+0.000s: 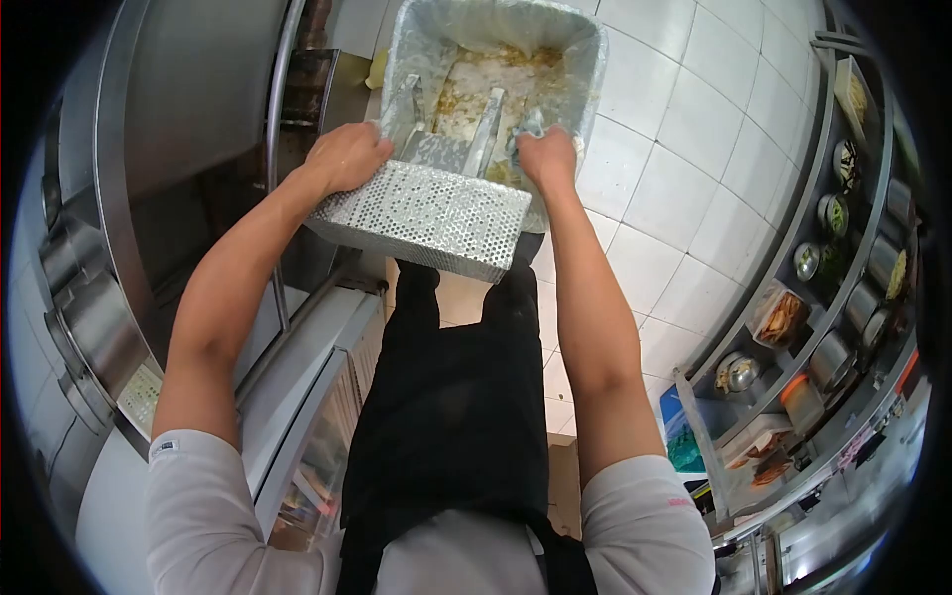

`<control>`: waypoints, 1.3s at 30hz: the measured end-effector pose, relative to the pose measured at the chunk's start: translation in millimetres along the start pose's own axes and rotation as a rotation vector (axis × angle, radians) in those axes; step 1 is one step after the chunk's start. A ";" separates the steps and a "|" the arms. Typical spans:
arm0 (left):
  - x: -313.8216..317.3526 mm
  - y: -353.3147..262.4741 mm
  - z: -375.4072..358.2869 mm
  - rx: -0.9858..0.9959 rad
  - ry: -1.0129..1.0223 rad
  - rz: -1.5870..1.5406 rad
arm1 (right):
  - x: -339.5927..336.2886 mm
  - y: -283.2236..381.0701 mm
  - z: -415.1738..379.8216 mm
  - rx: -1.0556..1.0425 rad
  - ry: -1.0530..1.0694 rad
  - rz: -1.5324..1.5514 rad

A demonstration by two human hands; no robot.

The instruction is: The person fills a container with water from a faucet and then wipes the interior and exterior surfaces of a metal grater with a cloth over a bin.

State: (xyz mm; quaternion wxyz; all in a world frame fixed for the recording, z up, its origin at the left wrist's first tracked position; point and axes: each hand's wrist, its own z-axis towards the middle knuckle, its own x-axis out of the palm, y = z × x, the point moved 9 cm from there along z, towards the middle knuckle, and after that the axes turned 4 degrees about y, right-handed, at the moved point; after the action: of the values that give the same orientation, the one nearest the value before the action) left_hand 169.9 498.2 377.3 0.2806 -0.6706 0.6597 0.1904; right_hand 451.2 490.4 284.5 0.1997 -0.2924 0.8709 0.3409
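A perforated metal box [426, 213] is tilted over the near edge of a grey bin [598, 74], with metal strips reaching into the bin. My left hand [347, 157] has its fingers wrapped round the box's far left edge. On the right, my right hand [547, 157] is closed on a crumpled bluish cloth [531, 126] beside the bin's right inner wall. Wet yellow-brown residue [506, 74] covers the bin's bottom.
A metal rail [278, 109] and steel equipment run along the left, above a grey cabinet [307, 347]. White floor tiles [674, 129] lie to the right. Beyond them stands a steel counter [773, 397] with bowls and trays of food.
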 end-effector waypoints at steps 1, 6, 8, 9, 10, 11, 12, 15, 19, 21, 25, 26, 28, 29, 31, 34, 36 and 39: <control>-1.8 1.5 -0.1 -0.008 -0.005 -0.006 | 18.8 -7.2 15.8 0.034 0.116 0.064; -2.5 2.8 3.1 -0.005 -0.006 -0.026 | 93.7 -38.0 26.4 0.326 0.404 0.890; 0.2 2.1 2.1 0.000 0.000 -0.034 | 103.5 -39.7 28.8 0.334 0.464 0.925; -1.5 2.6 2.4 0.001 -0.009 -0.041 | 106.9 -35.6 35.9 0.325 0.495 0.941; -2.0 3.9 1.6 -0.001 -0.015 -0.050 | 110.2 -34.5 41.9 0.342 0.478 1.010; -0.4 4.2 0.6 0.007 -0.004 -0.046 | 115.0 -35.9 44.8 0.365 0.462 1.077; -0.4 4.0 1.5 0.017 0.005 -0.044 | 117.0 -36.6 48.8 0.387 0.444 1.141; -1.6 -0.2 3.3 0.051 0.030 -0.031 | 110.2 -33.1 62.3 0.359 0.392 1.443; 0.0 2.7 5.4 0.048 0.029 -0.060 | 84.0 -8.6 65.9 0.202 0.416 1.390; 0.9 1.3 4.9 0.044 0.037 -0.051 | 95.1 -20.5 59.7 0.208 0.399 1.288; -1.9 -1.5 2.7 0.048 0.023 -0.038 | 124.0 -47.2 68.7 0.322 0.379 1.167; -4.9 2.6 4.4 0.027 0.026 -0.047 | 119.5 -33.2 85.8 0.224 0.382 1.241; 1.5 1.8 2.5 0.005 0.067 -0.067 | 91.2 -15.5 89.3 0.061 0.364 1.386; 3.0 1.1 3.6 0.020 0.058 -0.055 | 90.6 -21.6 82.2 0.119 0.348 1.280; 2.4 1.4 7.2 0.047 0.028 -0.026 | 96.4 -38.7 72.1 0.216 0.314 1.069; 3.6 2.4 6.5 0.026 0.029 -0.048 | 115.4 -37.9 66.8 0.273 0.367 1.023; 2.3 4.6 6.2 0.005 0.034 -0.042 | 101.3 -22.3 63.1 0.227 0.325 1.052; 1.2 0.8 2.8 0.008 0.039 -0.036 | 65.8 -9.1 48.9 0.063 0.172 0.895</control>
State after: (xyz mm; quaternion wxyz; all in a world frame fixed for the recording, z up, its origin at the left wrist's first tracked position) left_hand 169.5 499.1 374.3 0.2737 -0.6850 0.6535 0.1695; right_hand 415.0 495.1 210.5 -0.0315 0.0916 0.9348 0.3416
